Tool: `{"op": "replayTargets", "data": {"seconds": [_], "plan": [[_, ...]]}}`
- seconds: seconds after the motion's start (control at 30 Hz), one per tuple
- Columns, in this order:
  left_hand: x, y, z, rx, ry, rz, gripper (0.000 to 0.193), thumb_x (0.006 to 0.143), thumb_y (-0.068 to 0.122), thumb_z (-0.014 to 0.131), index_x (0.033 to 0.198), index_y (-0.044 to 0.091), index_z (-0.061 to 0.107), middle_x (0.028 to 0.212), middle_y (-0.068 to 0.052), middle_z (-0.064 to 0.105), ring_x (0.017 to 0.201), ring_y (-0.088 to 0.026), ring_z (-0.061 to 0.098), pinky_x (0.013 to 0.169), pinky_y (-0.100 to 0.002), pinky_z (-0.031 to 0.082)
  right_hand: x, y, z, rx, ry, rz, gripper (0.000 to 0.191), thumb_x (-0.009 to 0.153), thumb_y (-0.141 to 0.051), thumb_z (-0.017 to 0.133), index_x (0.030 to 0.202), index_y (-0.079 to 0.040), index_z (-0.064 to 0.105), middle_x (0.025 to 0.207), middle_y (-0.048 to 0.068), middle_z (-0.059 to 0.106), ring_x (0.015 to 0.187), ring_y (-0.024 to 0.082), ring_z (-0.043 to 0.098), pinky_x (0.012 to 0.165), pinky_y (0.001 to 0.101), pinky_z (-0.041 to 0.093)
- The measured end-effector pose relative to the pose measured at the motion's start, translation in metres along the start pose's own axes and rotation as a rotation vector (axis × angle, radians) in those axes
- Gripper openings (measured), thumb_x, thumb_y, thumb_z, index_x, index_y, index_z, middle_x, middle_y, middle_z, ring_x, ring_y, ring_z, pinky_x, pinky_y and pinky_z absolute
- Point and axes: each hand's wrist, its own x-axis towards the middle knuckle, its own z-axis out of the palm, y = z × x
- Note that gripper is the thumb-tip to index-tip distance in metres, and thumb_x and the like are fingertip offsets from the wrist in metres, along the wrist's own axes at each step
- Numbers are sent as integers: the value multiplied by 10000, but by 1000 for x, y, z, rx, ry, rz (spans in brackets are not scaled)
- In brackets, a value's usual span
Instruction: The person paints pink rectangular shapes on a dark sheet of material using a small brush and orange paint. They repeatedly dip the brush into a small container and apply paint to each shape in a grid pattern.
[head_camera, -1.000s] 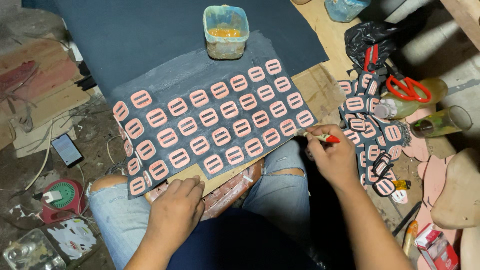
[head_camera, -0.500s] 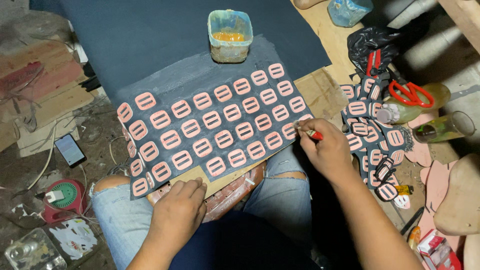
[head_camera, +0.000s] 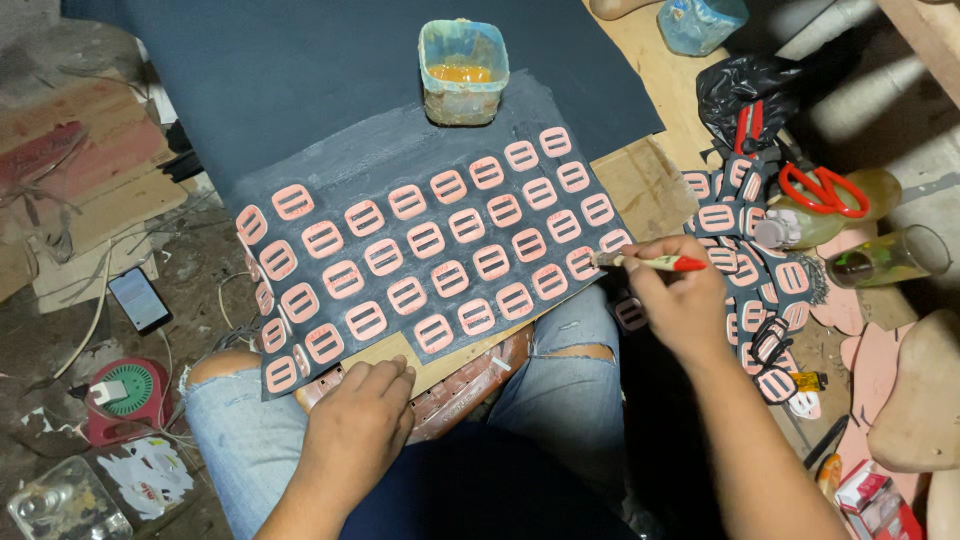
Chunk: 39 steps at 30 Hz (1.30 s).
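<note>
A dark sheet (head_camera: 330, 60) lies on a board across my lap. Its near part carries several rows of pink slotted pieces (head_camera: 430, 240). My right hand (head_camera: 685, 300) holds a small brush with a red handle (head_camera: 650, 262) at the sheet's right edge, bristles pointing left toward the nearest pieces. My left hand (head_camera: 355, 430) rests on the board's front edge, fingers curled, holding nothing that I can see. A clear plastic tub of orange glue (head_camera: 462, 72) stands on the sheet at the far side.
More pink pieces (head_camera: 750, 250) lie piled to the right with red-handled scissors (head_camera: 825, 188), a black bag (head_camera: 760, 85) and a glass jar (head_camera: 890, 258). A phone (head_camera: 140, 300) and a red round device (head_camera: 125, 395) lie on the floor at left.
My right hand with the brush has shifted slightly along the sheet's right edge. My left hand stays on the board's front edge.
</note>
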Motion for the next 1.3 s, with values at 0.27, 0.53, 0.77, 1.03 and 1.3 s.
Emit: {"op": "replayTargets", "data": {"seconds": [0.27,0.53,0.77,1.03,1.3], "plan": [[-1,0,0,2,-16,-15,419,706,138,746,1110,41,695,1118,-39,681,951,-240,625,756,-363,557,1,-25,12,-357,-124,-311,139,908,-97,719,993,-41,624,1032,95,757,927,254,746,818,339,564],[0,0,1,9,-7,0,424,707,138,744,1114,34,693,1123,-41,683,942,-241,625,741,-367,560,7,-32,6,-386,-175,-385,117,893,-54,702,978,-33,624,1034,116,744,964,251,739,836,332,567],[0,0,1,7,7,-1,421,711,128,742,1118,33,692,1120,-44,683,941,-242,626,743,-367,559,10,-27,-8,-281,-97,-389,115,862,4,684,970,-13,649,1099,145,715,1024,268,709,910,332,540],[0,0,1,12,-14,-18,437,687,144,754,1107,37,697,1123,-41,685,937,-242,625,750,-370,558,-7,-26,-3,-367,-218,-453,88,840,5,685,910,-28,645,1047,111,738,997,243,730,866,315,553],[1,0,1,12,-4,-5,417,698,135,745,1101,37,701,1110,-35,687,941,-239,627,750,-367,559,-3,1,6,74,-145,5,105,871,45,664,962,-4,647,1145,130,749,781,194,641,674,310,501]]}}
